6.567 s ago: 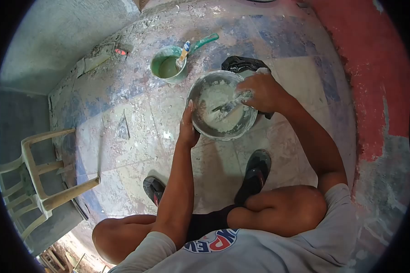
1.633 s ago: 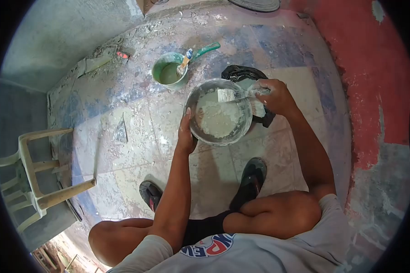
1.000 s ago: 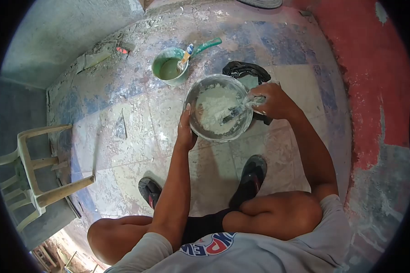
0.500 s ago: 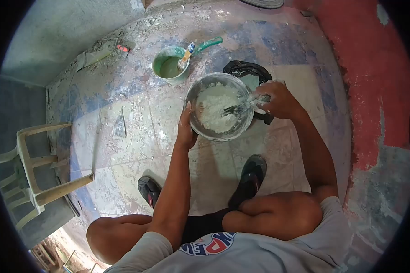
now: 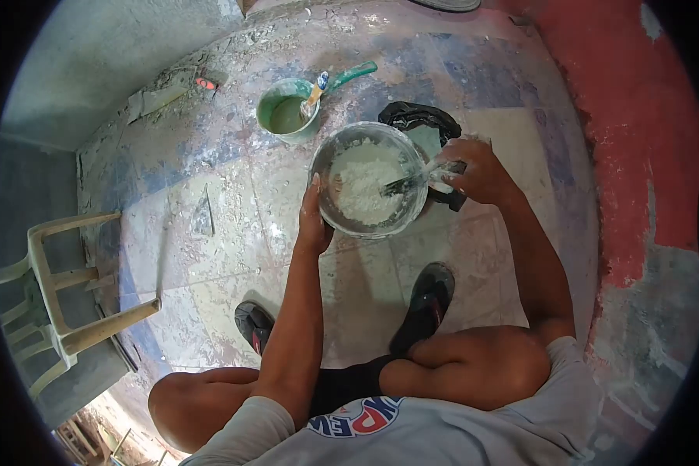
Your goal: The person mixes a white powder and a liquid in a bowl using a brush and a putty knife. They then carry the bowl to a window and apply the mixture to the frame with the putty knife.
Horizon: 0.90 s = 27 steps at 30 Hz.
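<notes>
A round metal bowl [image 5: 332,213] stands on the tiled floor in front of me and holds thick white paste [image 5: 363,185]. My left hand [image 5: 313,221] grips the bowl's near left rim. My right hand [image 5: 474,167] is closed on the handle of a putty knife [image 5: 408,181]. Its blade dips into the paste from the right side. Both hands are smeared with white paste.
A green pot [image 5: 286,109] with a green handle and a brush in it stands behind the bowl. A black bag [image 5: 421,119] lies behind my right hand. A white plastic chair [image 5: 50,303] is at the left. A red wall [image 5: 637,116] rises at the right. My feet are below the bowl.
The putty knife rose over the bowl's far rim, then dipped back into the paste. The paste has been pushed into a heap. My left hand stayed on the rim.
</notes>
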### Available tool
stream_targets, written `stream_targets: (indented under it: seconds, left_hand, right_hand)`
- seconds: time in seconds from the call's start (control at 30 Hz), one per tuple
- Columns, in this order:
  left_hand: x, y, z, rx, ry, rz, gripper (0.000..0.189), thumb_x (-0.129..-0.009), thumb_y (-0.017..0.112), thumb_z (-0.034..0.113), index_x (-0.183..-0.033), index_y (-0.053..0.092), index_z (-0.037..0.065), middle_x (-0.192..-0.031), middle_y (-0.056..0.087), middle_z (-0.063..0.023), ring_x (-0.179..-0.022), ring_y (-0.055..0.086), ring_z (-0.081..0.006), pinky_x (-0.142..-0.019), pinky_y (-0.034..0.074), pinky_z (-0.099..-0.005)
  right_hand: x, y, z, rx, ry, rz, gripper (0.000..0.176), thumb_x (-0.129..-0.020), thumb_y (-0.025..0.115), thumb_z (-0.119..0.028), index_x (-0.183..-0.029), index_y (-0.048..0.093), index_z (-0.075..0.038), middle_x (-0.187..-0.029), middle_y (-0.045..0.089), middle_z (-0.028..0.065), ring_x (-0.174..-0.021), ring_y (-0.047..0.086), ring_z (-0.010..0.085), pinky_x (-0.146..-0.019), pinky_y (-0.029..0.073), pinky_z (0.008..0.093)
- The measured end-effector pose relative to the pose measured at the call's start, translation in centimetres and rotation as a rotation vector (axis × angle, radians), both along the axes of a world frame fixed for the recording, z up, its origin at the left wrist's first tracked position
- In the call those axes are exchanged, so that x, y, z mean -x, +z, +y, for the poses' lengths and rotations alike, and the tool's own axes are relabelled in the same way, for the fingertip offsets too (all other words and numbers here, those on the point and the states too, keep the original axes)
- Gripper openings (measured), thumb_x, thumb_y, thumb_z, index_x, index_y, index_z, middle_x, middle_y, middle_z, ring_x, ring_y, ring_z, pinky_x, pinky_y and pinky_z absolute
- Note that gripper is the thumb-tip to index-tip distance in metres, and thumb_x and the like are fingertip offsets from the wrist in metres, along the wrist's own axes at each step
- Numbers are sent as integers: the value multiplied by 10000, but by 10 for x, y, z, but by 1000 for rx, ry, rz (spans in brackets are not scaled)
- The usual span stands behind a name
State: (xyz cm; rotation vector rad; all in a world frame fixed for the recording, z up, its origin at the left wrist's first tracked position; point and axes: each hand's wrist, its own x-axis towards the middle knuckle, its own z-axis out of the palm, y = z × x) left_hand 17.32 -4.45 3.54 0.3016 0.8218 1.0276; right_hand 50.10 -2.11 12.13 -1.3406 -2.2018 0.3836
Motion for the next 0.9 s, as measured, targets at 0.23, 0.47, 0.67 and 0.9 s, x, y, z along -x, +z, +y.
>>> stream_targets:
  seconds: [0.23, 0.47, 0.67, 0.9]
  left_hand:
    - [1, -2, -1, 25, 11, 8, 576, -1015, 418, 462, -1427, 423, 59, -1390, 514, -87, -1256, 496, -231, -1086, 367, -377]
    - [8, -10, -1, -35, 79, 0, 569, -1012, 436, 441, -1433, 420, 59, -1384, 523, -71, -1254, 504, -214, -1078, 372, -356]
    - [10, 1, -1, -12, 65, 12, 594, -997, 470, 461, -1428, 422, 55, -1403, 503, -75, -1282, 477, -217, -1092, 347, -359]
    - [6, 5, -1, 7, 69, -2, 532, -1017, 435, 426, -1412, 443, 70, -1371, 533, -76, -1252, 507, -220, -1084, 365, -369]
  right_hand:
    - [4, 26, 9, 188, -142, 211, 238, -727, 733, -99, -943, 686, -10, -871, 658, 140, -807, 636, 268, -751, 483, 352]
    - [-51, -27, -3, -188, -499, -285, 210, -761, 667, -333, -881, 649, -162, -838, 641, 113, -864, 615, 364, -758, 426, 538]
    - [-55, -41, -21, 85, -601, -524, 232, -764, 681, -357, -913, 667, -179, -869, 656, 81, -930, 607, 355, -807, 398, 558]
    - [-65, -71, -29, 252, -512, -360, 265, -734, 719, -332, -953, 698, -184, -989, 697, 92, -1006, 620, 345, -904, 394, 565]
